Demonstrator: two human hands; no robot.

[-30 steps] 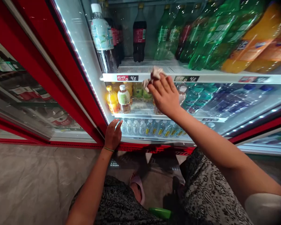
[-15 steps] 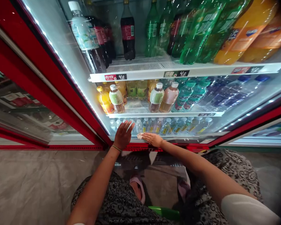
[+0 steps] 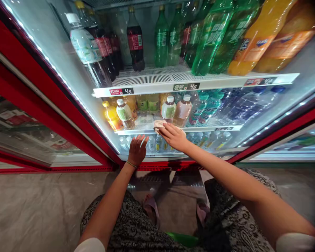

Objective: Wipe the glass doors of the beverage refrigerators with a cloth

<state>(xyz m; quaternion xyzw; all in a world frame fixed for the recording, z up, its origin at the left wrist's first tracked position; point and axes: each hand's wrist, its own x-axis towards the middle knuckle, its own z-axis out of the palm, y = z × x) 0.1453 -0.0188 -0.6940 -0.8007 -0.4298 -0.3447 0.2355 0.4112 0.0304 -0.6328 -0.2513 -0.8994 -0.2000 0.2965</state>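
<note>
My right hand [image 3: 174,137] is closed on a pale cloth [image 3: 160,124], held at the front of the middle shelf [image 3: 144,120]. Just behind the cloth stand a bottle with a green label [image 3: 169,109] and one with a pink label [image 3: 183,110], both white-capped. My left hand [image 3: 137,151] has its fingers spread, with nothing in it. It is in front of the bottom row of small clear bottles [image 3: 151,142], below the middle shelf's front edge. Whether its fingertips touch anything I cannot tell.
The upper shelf [image 3: 152,82] carries cola, green and orange bottles [image 3: 262,38]. A red door frame [image 3: 68,101] slants along the left, with a red sill [image 3: 157,164] below. Patterned trousers cover my knees, above a green seat [image 3: 182,239] on the stone floor [image 3: 36,210].
My right hand has risen with the cloth from the bottom ledge to the middle shelf's front. My left hand stays about where it was, fingers still spread. The view has shifted slightly.
</note>
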